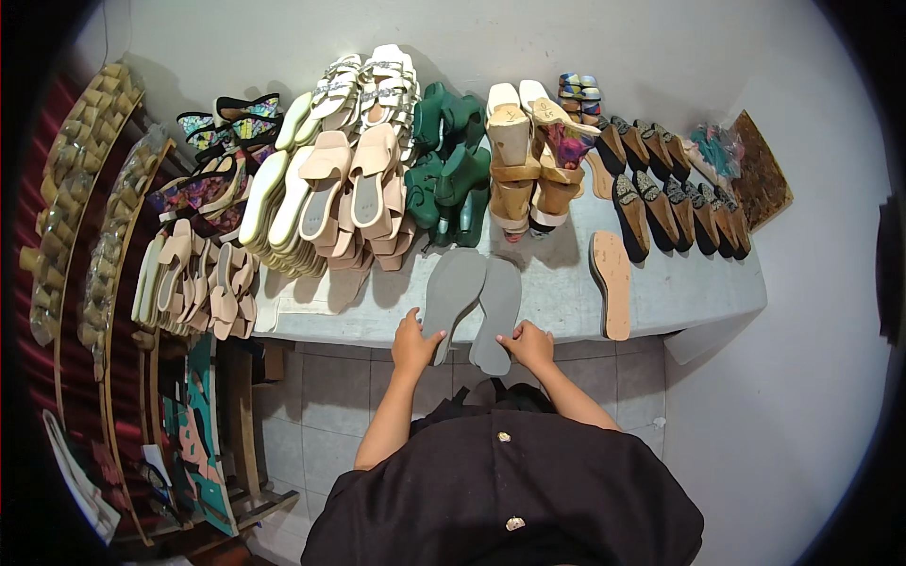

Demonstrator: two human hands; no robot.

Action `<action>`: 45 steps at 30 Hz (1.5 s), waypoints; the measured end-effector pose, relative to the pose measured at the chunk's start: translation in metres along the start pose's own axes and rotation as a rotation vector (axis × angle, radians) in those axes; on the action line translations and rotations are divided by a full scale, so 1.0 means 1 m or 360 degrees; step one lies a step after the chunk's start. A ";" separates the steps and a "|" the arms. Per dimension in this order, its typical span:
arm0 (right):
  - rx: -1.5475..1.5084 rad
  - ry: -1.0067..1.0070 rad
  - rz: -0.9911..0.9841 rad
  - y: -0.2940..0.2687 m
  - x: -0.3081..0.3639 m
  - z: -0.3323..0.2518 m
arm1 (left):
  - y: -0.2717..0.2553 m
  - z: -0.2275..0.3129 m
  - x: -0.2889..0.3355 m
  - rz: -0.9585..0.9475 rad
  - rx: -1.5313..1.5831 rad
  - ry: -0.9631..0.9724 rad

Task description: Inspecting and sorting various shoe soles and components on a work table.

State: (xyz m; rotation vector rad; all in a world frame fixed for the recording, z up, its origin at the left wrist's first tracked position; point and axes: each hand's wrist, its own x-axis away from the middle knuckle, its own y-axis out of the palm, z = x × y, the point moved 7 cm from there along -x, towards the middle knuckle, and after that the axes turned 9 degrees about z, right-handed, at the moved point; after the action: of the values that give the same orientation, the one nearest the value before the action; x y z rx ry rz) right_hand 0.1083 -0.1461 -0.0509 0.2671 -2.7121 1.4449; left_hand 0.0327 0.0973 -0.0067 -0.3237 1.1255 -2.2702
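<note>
Two flat grey shoe soles lie side by side at the table's front edge, their narrow heel ends reaching over it toward me. My left hand [412, 343] is closed on the left sole [454, 291], thumb on its upper face near the heel. The right sole [500, 300] overlaps it slightly at the wide end, and my right hand [529, 345] pinches its outer edge near the heel. The fingers under both soles are hidden. Further right, a tan insole [612, 283] rests by itself on the table.
Behind the soles stand green heeled shoes [462, 179], beige slides [377, 174], white sandals [387, 80] and wooden-heeled sandals [511, 141]. Black studded slippers [630, 212] line the right side of the light table [566, 316]. A rack [94, 198] with bagged brown pieces is at left.
</note>
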 end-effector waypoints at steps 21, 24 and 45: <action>-0.1787 0.0087 -0.0138 -0.039 -0.001 -0.014 | 0.005 0.033 0.016 -0.0555 0.1614 -0.0631; -0.1895 0.0201 -0.0360 -0.051 0.014 -0.040 | -0.010 0.052 0.027 -0.0514 0.1869 -0.0637; -0.1941 -0.0376 -0.0439 -0.075 0.061 -0.094 | -0.011 0.112 0.081 -0.0515 0.1827 -0.0213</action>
State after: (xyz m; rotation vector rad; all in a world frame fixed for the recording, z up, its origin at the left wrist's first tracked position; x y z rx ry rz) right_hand 0.0592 -0.1168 0.0708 0.6701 -2.9666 -0.4210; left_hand 0.0135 -0.0186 0.0678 -0.1718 -0.4137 -2.6992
